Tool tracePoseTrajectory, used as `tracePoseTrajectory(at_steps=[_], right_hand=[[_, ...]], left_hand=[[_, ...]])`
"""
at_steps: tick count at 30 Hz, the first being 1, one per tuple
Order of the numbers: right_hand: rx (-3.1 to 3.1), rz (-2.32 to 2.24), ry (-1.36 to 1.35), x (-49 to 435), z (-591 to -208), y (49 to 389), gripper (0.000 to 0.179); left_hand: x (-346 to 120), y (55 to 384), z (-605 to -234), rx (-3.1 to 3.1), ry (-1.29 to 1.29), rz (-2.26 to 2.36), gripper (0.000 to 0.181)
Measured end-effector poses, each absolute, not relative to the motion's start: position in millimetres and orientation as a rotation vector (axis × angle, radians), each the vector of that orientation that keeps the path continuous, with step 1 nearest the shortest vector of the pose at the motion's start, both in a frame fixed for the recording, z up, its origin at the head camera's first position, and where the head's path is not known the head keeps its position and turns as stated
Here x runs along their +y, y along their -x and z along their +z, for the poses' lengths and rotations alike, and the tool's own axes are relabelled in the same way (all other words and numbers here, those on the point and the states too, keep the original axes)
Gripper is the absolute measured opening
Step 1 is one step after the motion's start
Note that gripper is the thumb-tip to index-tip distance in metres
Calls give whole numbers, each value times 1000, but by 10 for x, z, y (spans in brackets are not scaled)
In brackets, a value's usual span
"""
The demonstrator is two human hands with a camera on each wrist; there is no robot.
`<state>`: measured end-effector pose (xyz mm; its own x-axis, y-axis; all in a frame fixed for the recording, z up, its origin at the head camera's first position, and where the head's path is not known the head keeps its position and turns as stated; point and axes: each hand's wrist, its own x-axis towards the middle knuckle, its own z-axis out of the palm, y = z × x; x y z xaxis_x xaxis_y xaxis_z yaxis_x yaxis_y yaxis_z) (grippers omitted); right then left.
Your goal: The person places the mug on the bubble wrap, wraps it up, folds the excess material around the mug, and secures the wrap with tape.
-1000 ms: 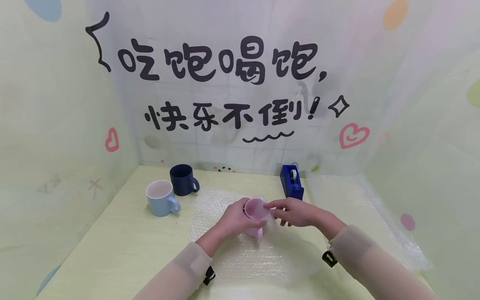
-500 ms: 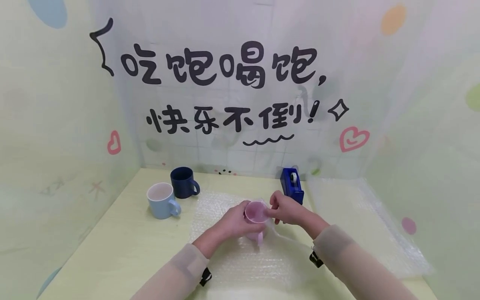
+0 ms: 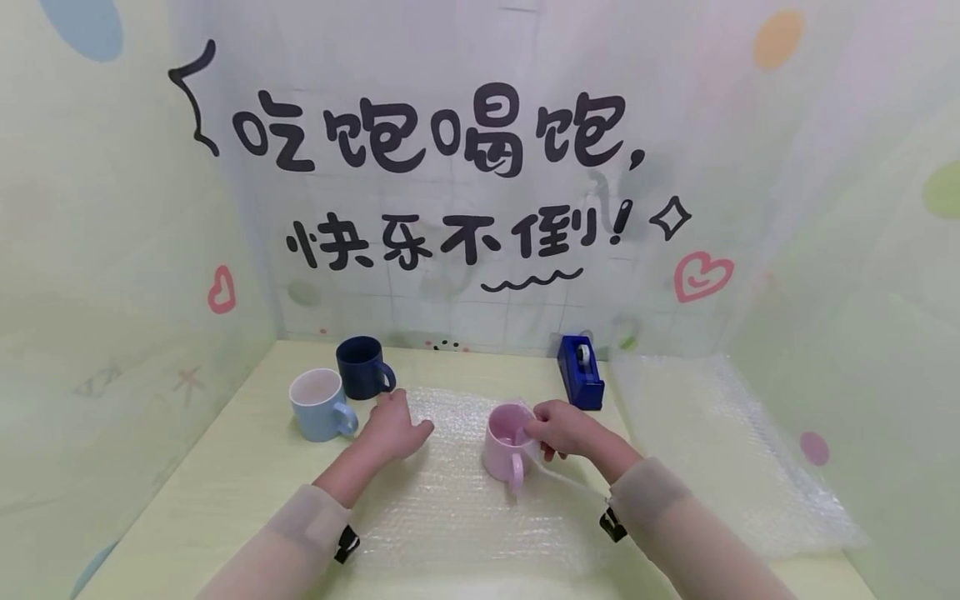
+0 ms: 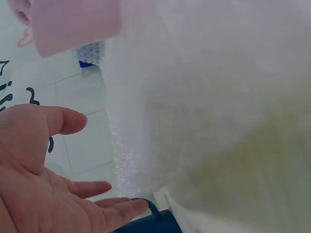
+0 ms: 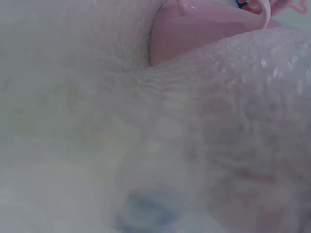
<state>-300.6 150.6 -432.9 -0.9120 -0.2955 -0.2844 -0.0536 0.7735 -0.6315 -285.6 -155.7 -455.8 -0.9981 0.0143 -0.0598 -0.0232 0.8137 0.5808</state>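
A pink mug (image 3: 498, 454) stands upright on a sheet of bubble wrap (image 3: 450, 521), its handle toward me. At its right rim my right hand (image 3: 568, 427) pinches the raised edge of the wrap, tucking it into the mug's mouth. That raised sheet (image 5: 107, 97) fills most of the right wrist view and hides the right hand there. My left hand (image 3: 390, 429) is over the wrap's left edge, holding nothing, fingers extended and thumb apart. In the left wrist view its fingertips overlap the handle of the dark blue mug (image 4: 155, 224).
A light blue mug (image 3: 315, 412) stands at the left, beside the dark blue one. Behind the right hand sits a blue tape dispenser (image 3: 581, 379). Another bubble wrap sheet (image 3: 720, 458) lies along the table's right side. A printed curtain (image 3: 465, 317) encloses the back and sides.
My left hand has let go of the pink mug and moved left to the wrap's far-left part. The right hand went from the wrap beside the mug to its rim.
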Motion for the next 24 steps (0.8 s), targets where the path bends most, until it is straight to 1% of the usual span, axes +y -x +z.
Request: tracePoseTrajectory(at_steps=[4,10,12,17,18,21,24], right_hand=[[2606,-911,248,1479,-4334,3001,20],[2600,-929,256,1440,-4349,2970,20],[2605,-930,256,1439,-4346,2962,20],[2601,-951,241,1452,-4326,2963,21],[2598,-955,238,1456,-4324,2964,20],[2595,-951,230,1448,-4331,2968,20],[2601,-949,231,1443,-4338,2966,20]], left_hand=[[-1592,2813,-4568,2867,54,933,95],[-1641,2845,-4619,2856,56,1106,94],[-1645,2876,-4602,2853,-12,1156,83],[-1593,2888,-4491,2752,-248,1280,40],[-1570,2879,-4464,2710,-279,1329,37],[-1475,2822,-4380,2591,-372,1478,39],[-1326,2763,-4317,2533,-496,1507,40]])
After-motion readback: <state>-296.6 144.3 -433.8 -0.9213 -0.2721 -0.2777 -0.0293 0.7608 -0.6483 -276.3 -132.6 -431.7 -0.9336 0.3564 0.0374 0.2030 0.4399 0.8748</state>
